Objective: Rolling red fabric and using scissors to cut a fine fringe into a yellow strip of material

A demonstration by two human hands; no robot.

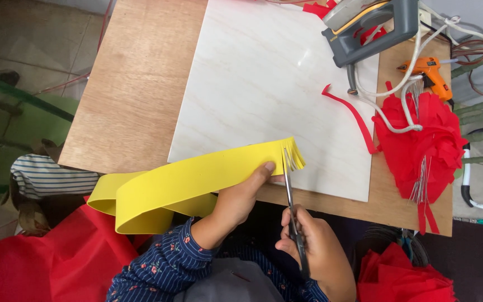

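We see the left hand [240, 197] gripping the yellow strip [197, 179], the right hand [317, 251] closed on scissors [290, 196] at the table edge [331, 208], the white board [269, 89] bare ahead, red paper [420, 140] right.

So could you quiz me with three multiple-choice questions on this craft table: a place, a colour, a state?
1. Where is the glue gun?
A. far right of the table
B. on the floor
C. in the left hand

2. What colour is the strip being cut?
A. blue
B. yellow
C. white

3. The strip's end near the scissors is
A. uncut
B. rolled
C. fringed

Answers: 1 A, it lies beside the red paper pile. 2 B, the left hand holds a yellow band. 3 C, slits show at its tip; the right hand works the scissors.
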